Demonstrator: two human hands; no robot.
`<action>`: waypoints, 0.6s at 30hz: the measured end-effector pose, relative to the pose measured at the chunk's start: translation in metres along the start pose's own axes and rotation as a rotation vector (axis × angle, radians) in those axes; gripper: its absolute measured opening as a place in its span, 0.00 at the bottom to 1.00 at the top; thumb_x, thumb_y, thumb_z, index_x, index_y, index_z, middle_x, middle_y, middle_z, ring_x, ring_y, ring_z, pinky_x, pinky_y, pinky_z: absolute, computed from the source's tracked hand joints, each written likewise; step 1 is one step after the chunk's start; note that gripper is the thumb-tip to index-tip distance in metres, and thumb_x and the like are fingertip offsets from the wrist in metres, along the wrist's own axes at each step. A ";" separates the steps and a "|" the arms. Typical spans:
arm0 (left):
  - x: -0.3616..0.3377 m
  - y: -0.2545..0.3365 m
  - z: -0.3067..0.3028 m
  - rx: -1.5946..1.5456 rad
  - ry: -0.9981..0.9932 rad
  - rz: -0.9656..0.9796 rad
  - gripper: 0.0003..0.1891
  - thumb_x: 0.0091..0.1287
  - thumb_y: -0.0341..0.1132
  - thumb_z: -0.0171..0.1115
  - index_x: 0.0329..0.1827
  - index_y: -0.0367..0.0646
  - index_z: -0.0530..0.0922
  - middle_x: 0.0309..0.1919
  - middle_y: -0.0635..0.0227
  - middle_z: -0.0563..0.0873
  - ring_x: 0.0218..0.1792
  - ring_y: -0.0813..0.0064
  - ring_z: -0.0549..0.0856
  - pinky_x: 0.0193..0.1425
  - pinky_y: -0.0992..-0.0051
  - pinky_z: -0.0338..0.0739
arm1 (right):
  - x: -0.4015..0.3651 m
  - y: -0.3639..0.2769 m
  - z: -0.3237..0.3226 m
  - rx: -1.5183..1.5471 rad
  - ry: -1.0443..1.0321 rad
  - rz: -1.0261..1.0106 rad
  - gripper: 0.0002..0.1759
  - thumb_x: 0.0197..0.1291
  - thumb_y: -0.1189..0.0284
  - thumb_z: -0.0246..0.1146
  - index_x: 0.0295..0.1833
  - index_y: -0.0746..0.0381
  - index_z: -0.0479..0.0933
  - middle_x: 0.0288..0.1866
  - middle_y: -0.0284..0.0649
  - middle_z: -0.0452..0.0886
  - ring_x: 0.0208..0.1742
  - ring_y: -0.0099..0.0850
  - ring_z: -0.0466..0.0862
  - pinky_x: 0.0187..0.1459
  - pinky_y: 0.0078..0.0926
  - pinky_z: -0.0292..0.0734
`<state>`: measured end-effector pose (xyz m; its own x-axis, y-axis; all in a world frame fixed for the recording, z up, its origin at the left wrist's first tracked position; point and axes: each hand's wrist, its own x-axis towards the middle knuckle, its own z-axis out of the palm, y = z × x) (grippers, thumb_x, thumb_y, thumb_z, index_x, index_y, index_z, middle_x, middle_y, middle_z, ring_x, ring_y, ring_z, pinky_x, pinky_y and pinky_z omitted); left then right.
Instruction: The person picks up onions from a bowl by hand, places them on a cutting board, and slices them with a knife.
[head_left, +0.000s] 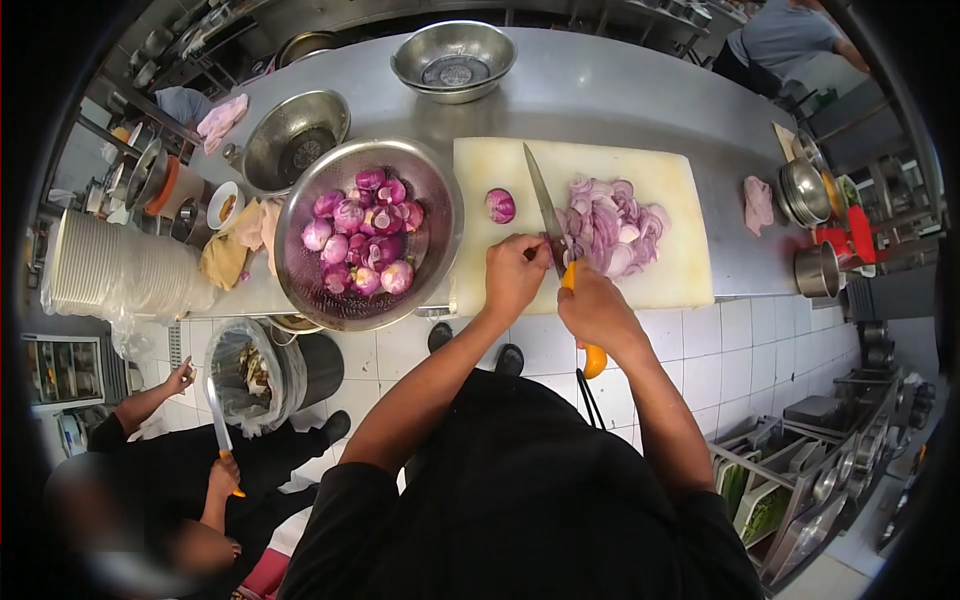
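Note:
My right hand (600, 308) grips the yellow handle of a chef's knife (541, 187), its long blade pointing away from me over the white cutting board (590, 158). Just left of the blade, my left hand (517, 275) is closed, fingertips pinched on what looks like a piece of red onion, mostly hidden. A pile of sliced red onion (620, 225) lies right of the knife. One onion half (500, 206) sits on the board to the left. Beside the board, a perforated steel colander (435, 200) holds several peeled red onions (348, 215).
Steel bowls (453, 60) stand farther back on the metal table (600, 75). A pink cloth (758, 203) and a steel pot (817, 270) are at right. Stacked plates (85, 265) and a lined bin (285, 375) are at left. A co-worker holding another knife (219, 420) stands close by on the left.

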<state>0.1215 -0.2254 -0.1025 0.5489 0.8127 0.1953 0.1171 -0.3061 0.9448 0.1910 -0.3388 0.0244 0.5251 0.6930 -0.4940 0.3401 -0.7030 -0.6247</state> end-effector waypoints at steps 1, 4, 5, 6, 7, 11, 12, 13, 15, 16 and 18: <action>0.000 -0.001 0.000 -0.002 0.000 -0.004 0.06 0.66 0.27 0.70 0.40 0.32 0.89 0.27 0.57 0.90 0.27 0.75 0.89 0.35 0.74 0.82 | 0.006 0.008 0.007 -0.038 0.051 -0.055 0.15 0.69 0.73 0.53 0.54 0.75 0.66 0.30 0.56 0.83 0.19 0.46 0.85 0.24 0.43 0.82; -0.001 -0.005 0.004 -0.002 0.020 0.008 0.06 0.66 0.27 0.69 0.40 0.32 0.89 0.27 0.57 0.90 0.27 0.75 0.89 0.35 0.74 0.82 | 0.038 0.050 0.042 -0.148 0.215 -0.214 0.16 0.69 0.73 0.53 0.54 0.75 0.66 0.30 0.57 0.83 0.19 0.48 0.85 0.24 0.44 0.83; 0.000 -0.005 0.004 0.000 0.033 0.017 0.06 0.66 0.27 0.69 0.40 0.32 0.89 0.27 0.57 0.90 0.27 0.75 0.89 0.35 0.74 0.82 | 0.049 0.059 0.052 -0.184 0.271 -0.271 0.16 0.69 0.73 0.54 0.55 0.76 0.65 0.30 0.58 0.83 0.19 0.48 0.85 0.24 0.44 0.83; 0.001 -0.005 0.003 0.004 0.024 0.012 0.06 0.66 0.27 0.69 0.40 0.32 0.89 0.27 0.57 0.90 0.27 0.75 0.89 0.35 0.74 0.82 | 0.050 0.052 0.053 -0.219 0.324 -0.329 0.17 0.69 0.73 0.54 0.55 0.76 0.65 0.31 0.58 0.83 0.19 0.48 0.85 0.24 0.44 0.83; 0.003 -0.005 0.002 0.008 0.016 0.006 0.06 0.66 0.27 0.69 0.40 0.33 0.89 0.27 0.57 0.90 0.28 0.75 0.90 0.35 0.74 0.82 | 0.051 0.047 0.047 -0.151 0.248 -0.267 0.18 0.69 0.73 0.54 0.56 0.76 0.65 0.31 0.58 0.84 0.20 0.48 0.85 0.24 0.45 0.83; 0.000 -0.005 0.003 -0.009 -0.001 -0.005 0.05 0.65 0.26 0.69 0.39 0.33 0.89 0.27 0.58 0.90 0.28 0.77 0.89 0.35 0.75 0.81 | 0.016 0.007 -0.001 0.000 0.015 -0.043 0.20 0.69 0.72 0.54 0.59 0.76 0.64 0.31 0.58 0.84 0.20 0.47 0.85 0.25 0.45 0.83; 0.000 -0.004 0.001 -0.002 -0.005 -0.005 0.05 0.66 0.26 0.69 0.39 0.33 0.89 0.27 0.58 0.90 0.28 0.78 0.88 0.35 0.75 0.81 | 0.006 -0.002 -0.009 0.005 -0.033 0.003 0.21 0.69 0.72 0.54 0.60 0.76 0.64 0.31 0.57 0.84 0.20 0.46 0.85 0.25 0.45 0.82; 0.000 -0.002 0.000 0.003 -0.008 -0.006 0.05 0.66 0.26 0.69 0.39 0.33 0.89 0.27 0.59 0.90 0.28 0.78 0.88 0.34 0.75 0.80 | 0.000 -0.005 -0.013 0.001 -0.042 0.016 0.21 0.69 0.72 0.54 0.60 0.76 0.65 0.32 0.57 0.84 0.20 0.46 0.85 0.25 0.44 0.82; -0.001 -0.001 0.000 0.013 -0.010 -0.002 0.05 0.66 0.25 0.68 0.39 0.33 0.89 0.27 0.59 0.90 0.27 0.79 0.87 0.34 0.75 0.79 | -0.008 -0.009 -0.015 -0.007 -0.063 0.040 0.20 0.69 0.72 0.53 0.60 0.76 0.65 0.32 0.57 0.84 0.19 0.45 0.85 0.25 0.44 0.82; 0.000 -0.001 0.000 0.017 -0.008 0.003 0.05 0.66 0.25 0.68 0.40 0.33 0.89 0.27 0.60 0.90 0.27 0.79 0.86 0.34 0.75 0.79 | -0.008 -0.007 -0.013 -0.004 -0.057 0.041 0.20 0.69 0.72 0.53 0.60 0.76 0.65 0.32 0.57 0.84 0.19 0.45 0.85 0.25 0.44 0.82; 0.000 -0.003 0.001 0.011 -0.006 0.010 0.05 0.66 0.25 0.68 0.40 0.33 0.89 0.27 0.60 0.90 0.26 0.79 0.86 0.33 0.76 0.79 | -0.007 -0.004 -0.008 0.002 -0.045 0.042 0.20 0.69 0.72 0.53 0.59 0.76 0.66 0.32 0.57 0.83 0.19 0.44 0.85 0.25 0.43 0.82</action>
<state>0.1218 -0.2250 -0.1058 0.5548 0.8068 0.2030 0.1210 -0.3197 0.9398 0.1929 -0.3422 0.0349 0.5035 0.6694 -0.5463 0.3170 -0.7313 -0.6040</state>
